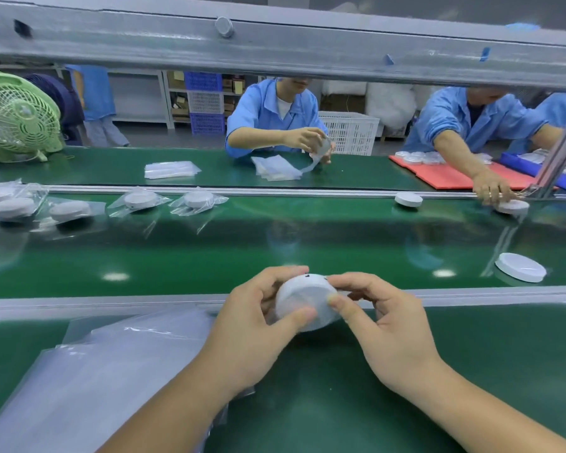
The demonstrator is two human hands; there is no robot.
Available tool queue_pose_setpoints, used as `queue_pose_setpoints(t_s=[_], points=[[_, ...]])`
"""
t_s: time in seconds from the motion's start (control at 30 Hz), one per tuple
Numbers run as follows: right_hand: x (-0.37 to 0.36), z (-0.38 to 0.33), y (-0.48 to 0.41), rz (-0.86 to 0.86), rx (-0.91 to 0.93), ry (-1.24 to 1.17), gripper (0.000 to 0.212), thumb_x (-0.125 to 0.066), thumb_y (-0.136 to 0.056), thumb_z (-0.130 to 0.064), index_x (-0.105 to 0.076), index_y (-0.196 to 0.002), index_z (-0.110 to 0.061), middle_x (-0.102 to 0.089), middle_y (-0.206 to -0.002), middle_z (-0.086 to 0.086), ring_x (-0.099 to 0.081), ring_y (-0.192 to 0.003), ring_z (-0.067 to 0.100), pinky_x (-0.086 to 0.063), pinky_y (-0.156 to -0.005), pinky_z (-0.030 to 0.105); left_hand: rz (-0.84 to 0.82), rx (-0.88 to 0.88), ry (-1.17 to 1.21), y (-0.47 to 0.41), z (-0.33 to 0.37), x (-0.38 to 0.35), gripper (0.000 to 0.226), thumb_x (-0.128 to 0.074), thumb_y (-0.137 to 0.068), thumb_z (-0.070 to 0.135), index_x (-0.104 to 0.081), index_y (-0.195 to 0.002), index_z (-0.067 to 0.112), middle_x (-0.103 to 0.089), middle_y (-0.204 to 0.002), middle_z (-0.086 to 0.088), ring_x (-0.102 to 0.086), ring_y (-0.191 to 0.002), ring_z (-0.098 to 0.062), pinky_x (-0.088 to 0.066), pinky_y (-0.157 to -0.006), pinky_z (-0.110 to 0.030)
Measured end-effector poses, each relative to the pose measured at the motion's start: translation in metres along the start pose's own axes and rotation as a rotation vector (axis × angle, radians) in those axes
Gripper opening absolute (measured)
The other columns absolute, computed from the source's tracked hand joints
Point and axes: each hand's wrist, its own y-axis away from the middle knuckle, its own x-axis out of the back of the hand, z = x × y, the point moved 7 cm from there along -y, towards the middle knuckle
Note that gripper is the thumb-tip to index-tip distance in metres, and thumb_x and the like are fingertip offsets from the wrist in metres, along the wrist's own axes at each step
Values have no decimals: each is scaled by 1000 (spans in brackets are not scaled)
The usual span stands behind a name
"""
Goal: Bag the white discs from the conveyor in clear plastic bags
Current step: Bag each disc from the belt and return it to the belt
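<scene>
My left hand [252, 325] and my right hand [383, 325] both grip one white disc [303, 297], tilted on edge just above the near green bench; whether a bag is round it I cannot tell. A stack of clear plastic bags [105, 364] lies flat to the left, under my left forearm. On the conveyor belt [275, 253] a bare white disc [520, 267] lies at the right, and another bare disc [408, 200] lies further back. Several bagged discs [71, 210] sit at the far left of the belt, with one more bagged disc [198, 200] nearer the middle.
Two people in blue coats work across the belt: one [272, 116] bags a disc, the other reaches a hand [490, 191] to a disc on the belt. A green fan [17, 116] stands far left. A grey metal rail [275, 40] spans overhead. A red tray [445, 174] holds discs far right.
</scene>
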Motion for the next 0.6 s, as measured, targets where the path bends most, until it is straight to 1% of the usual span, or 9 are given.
queue_pose_setpoints(t_s=[0.07, 0.13, 0.17, 0.23, 0.3, 0.37, 0.43, 0.53, 0.6], points=[[-7, 3, 0, -70, -53, -113, 13, -73, -92, -38, -79, -100, -47, -71, -121, -21, -59, -126, 3, -53, -96, 25, 8, 14, 72, 0, 0, -2, 39, -81, -85, 15, -69, -115, 36, -75, -111, 12, -71, -102, -9, -57, -86, -23], [-17, 5, 2, -174, -99, -146, 18, -71, -85, -53, -81, -94, -41, -63, -131, -24, -53, -130, -5, -51, -94, 17, 66, 13, 153, 0, 1, -2, 30, -77, -87, 11, -71, -111, 28, -77, -105, 7, -72, -99, -9, -54, -83, -18], [-21, 7, 3, -218, -128, -135, 21, -72, -82, -55, -81, -90, -38, -63, -127, -24, -57, -123, -7, -52, -89, 18, 112, 20, 192, -1, 1, -1, 25, -76, -87, 9, -72, -107, 23, -78, -101, 4, -72, -98, -10, -53, -83, -16], [-26, 12, 4, -276, -177, -78, 26, -72, -81, -56, -75, -83, -30, -69, -94, -17, -65, -87, 0, -52, -75, 29, 183, 48, 242, -1, -1, 2, 17, -73, -89, 4, -74, -98, 18, -78, -95, 1, -73, -93, -13, -55, -79, -17], [-32, 12, 1, -325, -141, 65, 42, -59, -87, -60, -58, -74, -20, -54, -63, -11, -48, -61, 5, -40, -61, 28, 224, 61, 195, -3, 0, 6, 17, -70, -92, 5, -74, -94, 22, -77, -93, 5, -72, -91, -10, -56, -75, -18], [-38, 13, -12, -316, -118, 161, 44, -47, -92, -55, -43, -65, -20, -39, -55, -12, -35, -54, 3, -30, -53, 25, 261, 17, -79, -6, 5, 20, 13, -70, -93, 19, -71, -93, 32, -73, -95, 20, -67, -93, 2, -52, -75, -12], [-41, 22, -38, -227, -221, 119, 42, -48, -92, -45, -39, -58, -23, -35, -53, -13, -30, -51, 5, -26, -51, 27, 258, 6, -381, -8, 13, 39, 8, -70, -90, 36, -66, -95, 40, -67, -98, 28, -59, -96, 10, -46, -75, -7], [-43, 47, -95, -4, -431, 91, 39, -53, -97, -24, -51, -60, -13, -48, -58, -3, -38, -57, 14, -29, -55, 36, 70, 112, -921, -8, 11, 59, 25, -59, -87, 62, -59, -104, 44, -59, -103, 27, -55, -99, 6, -48, -83, -22], [-45, 64, -134, 96, -568, 42, 34, -48, -101, -19, -54, -69, -8, -54, -69, 6, -44, -65, 22, -33, -57, 34, -87, 218, -1166, -4, 5, 67, 38, -56, -83, 72, -57, -109, 44, -61, -105, 26, -57, -102, 0, -52, -86, -29]])
